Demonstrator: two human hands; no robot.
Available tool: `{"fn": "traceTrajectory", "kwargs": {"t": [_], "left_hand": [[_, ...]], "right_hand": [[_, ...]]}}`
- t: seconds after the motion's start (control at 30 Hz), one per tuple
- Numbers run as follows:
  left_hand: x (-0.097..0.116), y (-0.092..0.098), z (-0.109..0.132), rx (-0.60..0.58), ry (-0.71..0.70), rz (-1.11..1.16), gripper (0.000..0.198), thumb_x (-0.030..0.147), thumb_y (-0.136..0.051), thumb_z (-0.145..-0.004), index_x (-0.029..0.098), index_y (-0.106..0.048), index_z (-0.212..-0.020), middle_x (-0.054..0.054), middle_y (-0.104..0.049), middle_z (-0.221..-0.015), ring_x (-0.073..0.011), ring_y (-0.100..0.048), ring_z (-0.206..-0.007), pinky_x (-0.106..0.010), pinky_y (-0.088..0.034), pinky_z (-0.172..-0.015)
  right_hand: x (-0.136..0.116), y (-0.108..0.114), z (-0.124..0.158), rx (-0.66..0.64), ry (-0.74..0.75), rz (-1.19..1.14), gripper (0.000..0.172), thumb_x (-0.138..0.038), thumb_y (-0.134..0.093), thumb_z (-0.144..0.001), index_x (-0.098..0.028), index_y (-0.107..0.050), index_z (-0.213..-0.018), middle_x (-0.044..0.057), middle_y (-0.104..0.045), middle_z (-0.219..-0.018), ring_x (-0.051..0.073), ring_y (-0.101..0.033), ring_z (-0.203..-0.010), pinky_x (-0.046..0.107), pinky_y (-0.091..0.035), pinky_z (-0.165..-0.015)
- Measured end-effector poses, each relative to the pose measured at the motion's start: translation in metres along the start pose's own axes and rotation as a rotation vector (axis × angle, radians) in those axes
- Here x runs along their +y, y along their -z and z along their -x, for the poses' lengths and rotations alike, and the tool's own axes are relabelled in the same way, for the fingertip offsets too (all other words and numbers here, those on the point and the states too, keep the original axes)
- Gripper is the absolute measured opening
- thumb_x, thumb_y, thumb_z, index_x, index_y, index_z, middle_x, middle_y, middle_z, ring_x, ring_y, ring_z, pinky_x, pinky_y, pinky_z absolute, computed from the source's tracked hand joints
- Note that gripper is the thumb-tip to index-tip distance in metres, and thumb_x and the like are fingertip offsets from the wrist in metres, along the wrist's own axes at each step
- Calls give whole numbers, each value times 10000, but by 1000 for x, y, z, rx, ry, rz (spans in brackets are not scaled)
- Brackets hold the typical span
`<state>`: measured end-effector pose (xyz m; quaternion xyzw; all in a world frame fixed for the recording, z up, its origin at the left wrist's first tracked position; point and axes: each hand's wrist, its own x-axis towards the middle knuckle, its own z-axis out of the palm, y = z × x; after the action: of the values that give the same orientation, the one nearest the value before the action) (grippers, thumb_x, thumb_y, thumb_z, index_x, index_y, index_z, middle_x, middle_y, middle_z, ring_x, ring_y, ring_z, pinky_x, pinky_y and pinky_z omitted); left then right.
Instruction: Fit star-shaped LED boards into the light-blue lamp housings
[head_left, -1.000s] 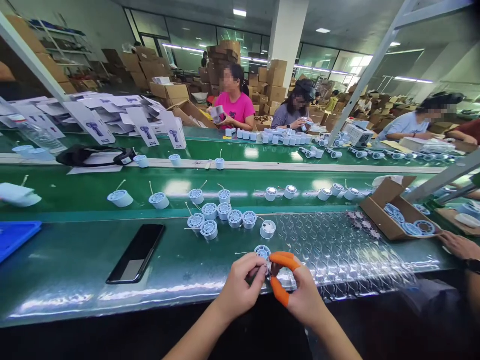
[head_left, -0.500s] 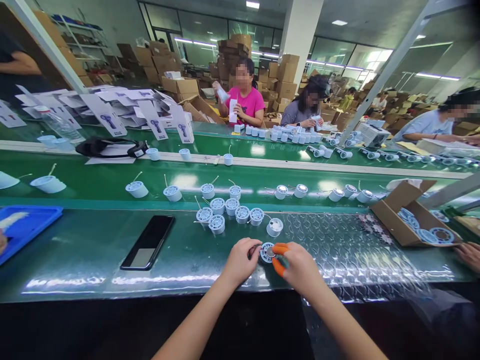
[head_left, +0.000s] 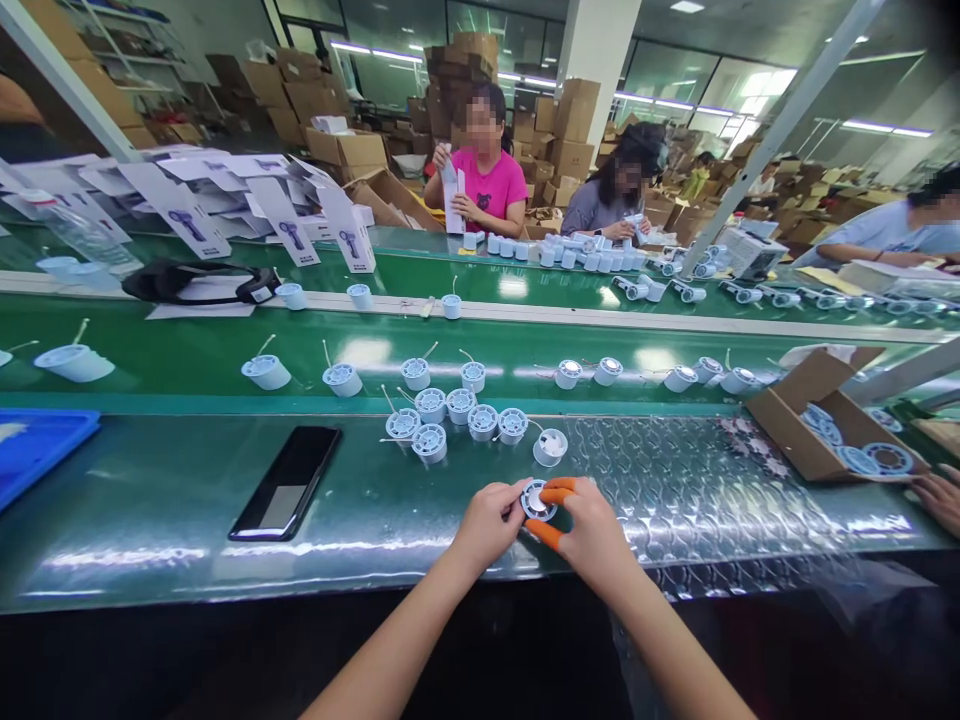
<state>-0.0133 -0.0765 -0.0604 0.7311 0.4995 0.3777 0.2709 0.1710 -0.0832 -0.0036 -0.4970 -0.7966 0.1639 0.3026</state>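
A light-blue round slotted cover (head_left: 536,498) with a pale disc in its middle is held just above the bench, near its front edge. My left hand (head_left: 493,522) is closed on the cover's left rim, thumb and forefinger pinching it. Orange finger cots sit on the thumb and forefinger of my right hand (head_left: 589,520), which grips the cover from the right, the forefinger reaching over its face. Right behind it stands a light-blue cup-shaped housing (head_left: 551,449) with a white part inside. Several similar housings (head_left: 430,443) with slotted tops and thin wires cluster to the left.
A black phone (head_left: 286,483) lies left, beyond it a blue tray (head_left: 45,450). Bubble wrap (head_left: 660,480) covers the bench at right, beside a cardboard box (head_left: 806,430) of blue rings. Another person's hand (head_left: 941,498) rests by the box. Behind runs a green conveyor (head_left: 187,350).
My right forefinger and thumb have shifted from the disc at the centre out across the cover, and more of its pale middle shows. My left hand still holds the rim.
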Motion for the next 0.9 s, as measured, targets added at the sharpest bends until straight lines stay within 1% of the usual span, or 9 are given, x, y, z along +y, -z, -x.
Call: {"fn": "traceTrajectory", "kwargs": {"t": [0.1,0.2,0.27,0.37,0.47,0.57,0.67,0.73,0.9], "left_hand": [[0,0,0,10,-16,11,404,123,-499,-892,226,-726,-1211,-24,-691,-740,-146,-606,-670,-248,-479,-678],[1,1,0,-1,-5,16,399,126,-493,-898,229,-729,-1204,-17,-678,-724,-143,-598,-658,-247,-473,-672],[1,1,-1,-8,6,10,391,126,-500,-896,224,-735,-1192,-12,-656,-697,-142,-588,-646,-244,-461,-655],[1,1,-1,-13,18,3,384,122,-519,-887,217,-739,-1186,-6,-640,-680,-140,-583,-642,-241,-451,-646],[-1,-1,0,-2,17,13,397,101,-519,-884,217,-729,-1201,-13,-668,-727,-139,-593,-668,-241,-456,-661],[-2,-3,1,10,17,25,407,85,-520,-883,223,-722,-1209,-13,-680,-748,-140,-599,-685,-244,-459,-673],[-3,-3,1,10,19,30,407,87,-523,-890,235,-718,-1215,-10,-683,-761,-136,-599,-689,-243,-455,-676],[-3,-3,1,10,15,22,388,95,-532,-889,227,-727,-1197,-9,-673,-744,-135,-590,-675,-240,-446,-660],[-2,-3,0,4,36,38,395,82,-534,-869,219,-736,-1181,-15,-690,-751,-139,-606,-681,-240,-451,-659]], "right_hand": [[0,-1,-3,-15,-43,37,130,-210,-730,-840,-203,-739,-970,98,-733,-984,270,-658,-931,436,-572,-836],[1,-2,-2,-46,-54,44,162,-182,-691,-868,-213,-749,-1016,101,-723,-1010,262,-667,-940,425,-578,-844],[0,-1,-1,-56,-38,61,175,-174,-676,-874,-222,-757,-1021,103,-718,-1017,261,-670,-949,419,-584,-836],[-2,1,-2,-58,20,108,162,-175,-659,-883,-232,-762,-994,113,-713,-1116,290,-643,-1057,447,-568,-887],[-2,5,-6,-106,65,114,227,-157,-612,-913,-220,-733,-1094,115,-704,-1181,295,-625,-1096,468,-540,-926],[1,10,-10,-194,85,101,284,-150,-583,-937,-226,-702,-1183,99,-715,-1145,274,-631,-1039,452,-533,-892],[4,17,-15,-237,133,90,254,-148,-585,-938,-241,-719,-1133,82,-718,-1129,265,-615,-1028,457,-511,-917],[3,21,-18,-262,180,92,272,-136,-574,-935,-233,-710,-1149,91,-705,-1119,265,-603,-1026,463,-502,-930],[-1,24,-22,-321,223,125,324,-92,-535,-905,-215,-699,-1156,109,-650,-1042,262,-591,-980,456,-512,-891]]}}
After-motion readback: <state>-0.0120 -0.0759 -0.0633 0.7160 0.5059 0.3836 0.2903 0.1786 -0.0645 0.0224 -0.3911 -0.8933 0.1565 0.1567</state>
